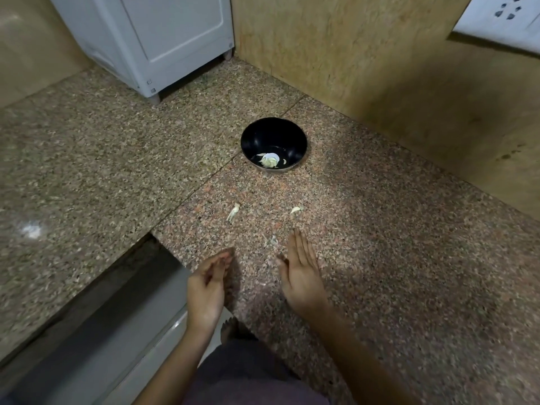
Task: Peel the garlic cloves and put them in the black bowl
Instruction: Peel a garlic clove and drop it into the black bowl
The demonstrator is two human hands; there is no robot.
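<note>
Where speckled granite counter meets glossy round black bowl: pale papery garlic inside, hands apart, left hand loosely curled, right hand flat.

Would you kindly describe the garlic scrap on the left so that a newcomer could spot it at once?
Start at the black bowl on the speckled stone counter and come toward the person. Two pale scraps lie apart on the bare stone between the bowl and the open hands. The one meant is the left scrap: long, thin and slanted, whereas the right scrap is short and stubby.

Granite counter — white appliance, wall socket.
</note>
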